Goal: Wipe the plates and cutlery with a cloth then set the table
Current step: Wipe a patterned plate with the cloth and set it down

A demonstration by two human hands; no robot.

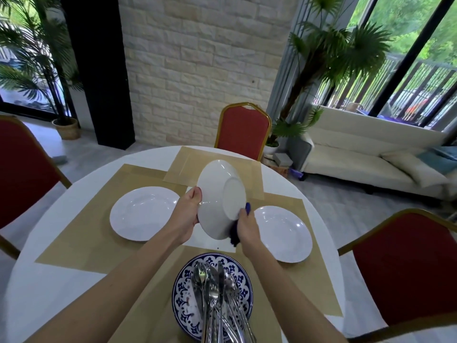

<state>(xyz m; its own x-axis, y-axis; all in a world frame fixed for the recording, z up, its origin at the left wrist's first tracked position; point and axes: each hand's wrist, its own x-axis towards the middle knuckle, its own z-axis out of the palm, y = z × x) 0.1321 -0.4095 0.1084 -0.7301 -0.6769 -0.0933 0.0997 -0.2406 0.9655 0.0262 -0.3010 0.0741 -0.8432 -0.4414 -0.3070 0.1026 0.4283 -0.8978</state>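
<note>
A white plate (pixel 217 194) is held tilted above the table's middle, its underside facing me. My left hand (pixel 186 214) grips its left rim. My right hand (pixel 246 227) holds a dark blue cloth (pixel 235 233) against the plate's lower right edge; most of the cloth is hidden behind the plate and hand. Two more white plates lie flat on beige placemats, one on the left (pixel 144 212) and one on the right (pixel 284 233). Near me a blue-patterned plate (pixel 184 276) carries several forks, knives and spoons (pixel 217 300).
The round white table (pixel 81 186) holds several beige placemats; the far placemat (pixel 183 164) lies bare. Red chairs with gold frames stand at the far side (pixel 243 131), left (pixel 22 169) and right (pixel 408 271). A white sofa and potted palms stand beyond.
</note>
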